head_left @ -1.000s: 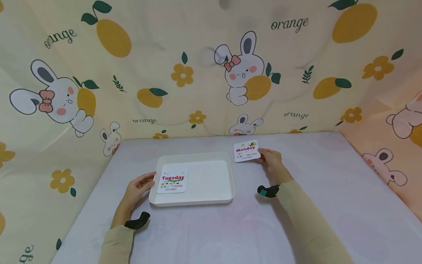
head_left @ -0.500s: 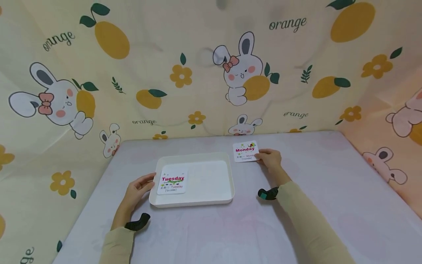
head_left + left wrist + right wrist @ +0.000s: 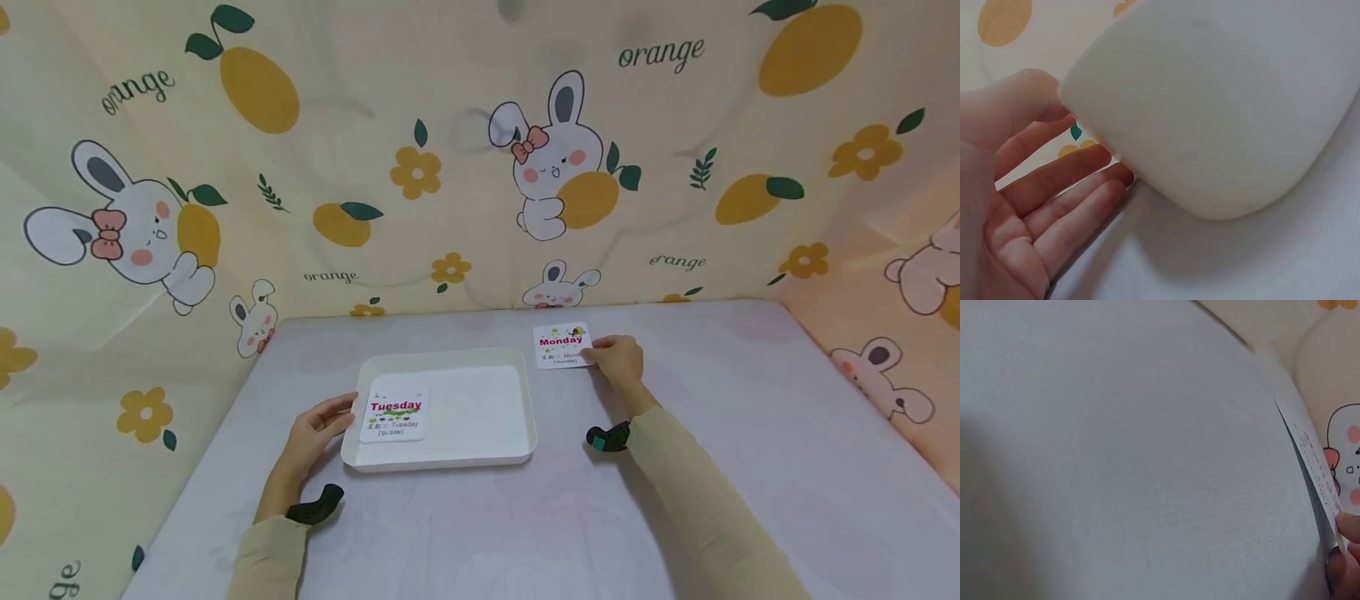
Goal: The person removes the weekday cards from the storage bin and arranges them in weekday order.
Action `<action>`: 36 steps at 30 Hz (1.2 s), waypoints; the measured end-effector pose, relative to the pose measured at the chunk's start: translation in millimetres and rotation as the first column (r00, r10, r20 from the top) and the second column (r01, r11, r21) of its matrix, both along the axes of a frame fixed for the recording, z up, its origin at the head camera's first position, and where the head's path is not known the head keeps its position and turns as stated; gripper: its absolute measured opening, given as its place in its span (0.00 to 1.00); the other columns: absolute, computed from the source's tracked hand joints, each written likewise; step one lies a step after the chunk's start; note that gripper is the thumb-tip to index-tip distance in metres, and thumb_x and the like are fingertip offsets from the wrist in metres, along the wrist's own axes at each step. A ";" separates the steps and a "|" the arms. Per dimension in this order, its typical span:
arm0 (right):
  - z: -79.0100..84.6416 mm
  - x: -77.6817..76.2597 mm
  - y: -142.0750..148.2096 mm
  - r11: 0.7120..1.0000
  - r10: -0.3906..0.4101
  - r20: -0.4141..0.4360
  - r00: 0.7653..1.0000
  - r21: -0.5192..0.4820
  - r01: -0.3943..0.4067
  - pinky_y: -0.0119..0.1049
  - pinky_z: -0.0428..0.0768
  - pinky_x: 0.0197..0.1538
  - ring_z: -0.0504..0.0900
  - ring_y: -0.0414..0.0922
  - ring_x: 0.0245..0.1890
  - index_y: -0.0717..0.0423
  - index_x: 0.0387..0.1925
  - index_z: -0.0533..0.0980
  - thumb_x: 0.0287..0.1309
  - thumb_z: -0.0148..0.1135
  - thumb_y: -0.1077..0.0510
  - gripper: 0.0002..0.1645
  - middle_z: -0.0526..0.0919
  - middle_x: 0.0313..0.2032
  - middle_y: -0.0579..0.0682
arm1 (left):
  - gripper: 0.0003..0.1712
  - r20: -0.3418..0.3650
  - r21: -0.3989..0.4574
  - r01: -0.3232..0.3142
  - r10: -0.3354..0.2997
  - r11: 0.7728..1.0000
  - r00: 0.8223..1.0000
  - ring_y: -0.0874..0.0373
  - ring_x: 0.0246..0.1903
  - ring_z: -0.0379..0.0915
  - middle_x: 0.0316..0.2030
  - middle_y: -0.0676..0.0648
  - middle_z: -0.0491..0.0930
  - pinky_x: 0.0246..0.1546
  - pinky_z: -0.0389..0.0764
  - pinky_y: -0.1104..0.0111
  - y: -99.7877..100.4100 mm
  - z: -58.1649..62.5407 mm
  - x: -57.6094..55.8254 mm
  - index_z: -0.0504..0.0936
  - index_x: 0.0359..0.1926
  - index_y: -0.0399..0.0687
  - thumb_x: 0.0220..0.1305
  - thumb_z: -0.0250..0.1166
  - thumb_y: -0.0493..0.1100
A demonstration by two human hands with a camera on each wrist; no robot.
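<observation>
My left hand (image 3: 311, 437) rests with loosely extended fingers against the left side of a shallow white tray (image 3: 480, 457). In the left wrist view, the thumb and fingertips meet the outside of the tray's rim. A square white word card printed "Tuesday" (image 3: 394, 407) lies inside the tray, towards its left end. Behind the tray's right corner, my right hand (image 3: 618, 364) pinches the right edge of a "Monday" word card (image 3: 561, 340), the thumb covering part of its small print. In the right wrist view this card (image 3: 1311, 465) appears nearly edge-on, with a dark shadow beneath it.
A pale cloth covers the table (image 3: 465, 533). Cream fabric (image 3: 465, 208) printed with rabbits and oranges hangs upright behind it and along both sides. A dark band sits on each wrist.
The Monday card has turned from slightly tilted to nearly level, and the thumb now covers more of its print. The left hand, tray and Tuesday card stay in place.
</observation>
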State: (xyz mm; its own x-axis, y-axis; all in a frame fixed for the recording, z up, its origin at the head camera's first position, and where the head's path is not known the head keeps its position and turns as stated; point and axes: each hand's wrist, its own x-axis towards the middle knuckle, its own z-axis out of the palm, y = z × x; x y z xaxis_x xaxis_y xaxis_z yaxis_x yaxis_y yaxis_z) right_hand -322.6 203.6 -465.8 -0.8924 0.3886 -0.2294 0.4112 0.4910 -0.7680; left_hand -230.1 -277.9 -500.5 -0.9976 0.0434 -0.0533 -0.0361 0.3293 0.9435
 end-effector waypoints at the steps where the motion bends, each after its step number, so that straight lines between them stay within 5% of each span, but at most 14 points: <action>1: 0.5 -0.1 -0.3 1.000 -0.003 0.002 1.000 -0.002 0.003 0.28 0.72 0.34 0.77 0.46 0.38 0.60 0.49 0.80 0.58 0.65 0.52 0.21 0.82 0.50 0.59 | 0.29 -0.001 0.003 0.001 -0.001 1.000 1.000 0.82 0.46 0.74 0.66 0.37 0.69 0.48 0.75 0.86 0.0 0.1 -0.2 0.70 0.65 0.41 0.66 0.62 0.47; 8: -2.0 0.5 -0.4 0.999 -0.045 -0.008 0.999 -0.024 0.044 0.32 0.76 0.43 0.74 0.50 0.47 0.61 0.50 0.79 0.59 0.65 0.53 0.21 0.80 0.55 0.60 | 0.29 -0.017 0.018 0.012 -0.012 1.000 1.000 0.81 0.45 0.75 0.66 0.35 0.69 0.48 0.76 0.85 1.0 0.0 -0.7 0.70 0.64 0.39 0.66 0.62 0.48; 15: -1.5 4.2 1.5 0.995 -0.058 -0.015 0.998 -0.083 0.057 0.24 0.71 0.29 0.74 0.41 0.33 0.61 0.49 0.80 0.61 0.63 0.51 0.20 0.80 0.49 0.57 | 0.29 -0.007 0.016 0.006 -0.006 1.000 1.000 0.82 0.45 0.74 0.66 0.37 0.69 0.49 0.75 0.86 1.7 1.5 0.2 0.70 0.64 0.40 0.66 0.62 0.47; 21: 0.3 12.1 -0.5 0.986 -0.032 -0.015 0.999 -0.167 0.030 0.23 0.72 0.29 0.72 0.39 0.29 0.60 0.51 0.78 0.62 0.61 0.52 0.21 0.79 0.48 0.55 | 0.30 0.011 0.001 0.000 0.000 1.000 1.000 0.84 0.46 0.73 0.67 0.39 0.69 0.49 0.74 0.87 1.8 2.7 -0.4 0.70 0.65 0.43 0.66 0.62 0.50; 29: -0.3 19.2 -6.3 0.917 0.000 -0.051 0.999 -0.399 -0.021 0.22 0.80 0.28 0.79 0.33 0.21 0.69 0.54 0.73 0.63 0.58 0.60 0.21 0.81 0.23 0.43 | 0.30 -0.008 0.002 0.010 -0.010 1.000 1.000 0.84 0.45 0.73 0.67 0.38 0.69 0.49 0.74 0.87 -0.8 1.6 -0.6 0.70 0.65 0.41 0.66 0.62 0.49; 36: 2.3 18.9 -9.7 0.903 -0.010 -0.038 0.999 -0.430 -0.007 0.23 0.82 0.31 0.79 0.34 0.25 0.69 0.55 0.72 0.64 0.57 0.60 0.21 0.79 0.26 0.45 | 0.30 0.007 -0.008 -0.005 0.005 1.000 1.000 0.84 0.45 0.73 0.66 0.39 0.70 0.48 0.75 0.87 -0.4 0.5 -1.3 0.70 0.65 0.43 0.66 0.62 0.50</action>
State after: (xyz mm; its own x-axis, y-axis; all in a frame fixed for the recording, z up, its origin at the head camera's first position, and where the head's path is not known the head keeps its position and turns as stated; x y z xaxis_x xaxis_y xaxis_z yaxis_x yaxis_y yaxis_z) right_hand -303.7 193.9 -463.5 -0.9035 0.2610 -0.3399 0.3774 0.1089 -0.9196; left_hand -231.4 -278.2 -500.0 -0.9974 0.0380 -0.0609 -0.0446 0.3365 0.9406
